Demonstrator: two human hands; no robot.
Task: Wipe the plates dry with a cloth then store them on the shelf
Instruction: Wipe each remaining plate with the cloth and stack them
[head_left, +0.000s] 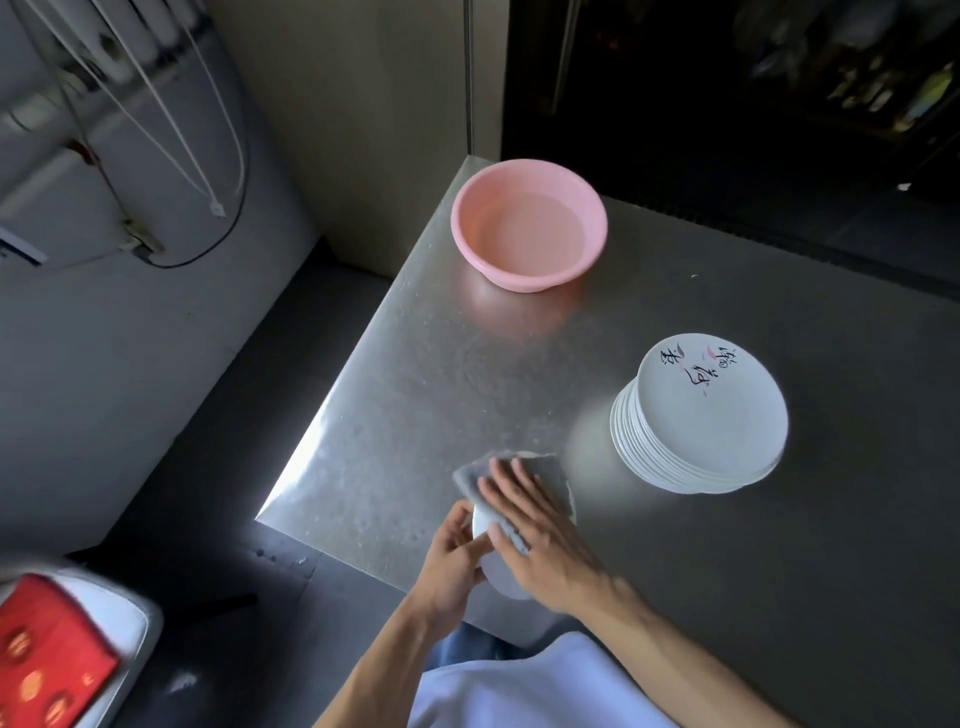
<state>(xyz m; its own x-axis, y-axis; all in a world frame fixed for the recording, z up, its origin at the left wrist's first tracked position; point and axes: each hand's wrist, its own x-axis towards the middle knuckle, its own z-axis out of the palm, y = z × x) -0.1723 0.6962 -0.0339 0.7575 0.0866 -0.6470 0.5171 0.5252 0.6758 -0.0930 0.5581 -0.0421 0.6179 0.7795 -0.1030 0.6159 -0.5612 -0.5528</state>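
Over the near corner of the steel table I hold a white plate (501, 574). My left hand (453, 558) grips its left rim with curled fingers. My right hand (535, 535) lies flat on top, pressing a grey cloth (540, 470) against the plate's face with straight fingers. The cloth and my right hand hide most of the plate. A stack of several white plates (698, 421) stands to the right, the top one painted with black and pink writing. No shelf can be made out.
A pink basin (527, 226) holding water stands at the table's far left corner. The steel table (415, 395) ends in an edge at my left, with dark floor below. A red patterned thing (47, 654) lies at the lower left. A dark cabinet (727, 78) rises behind the table.
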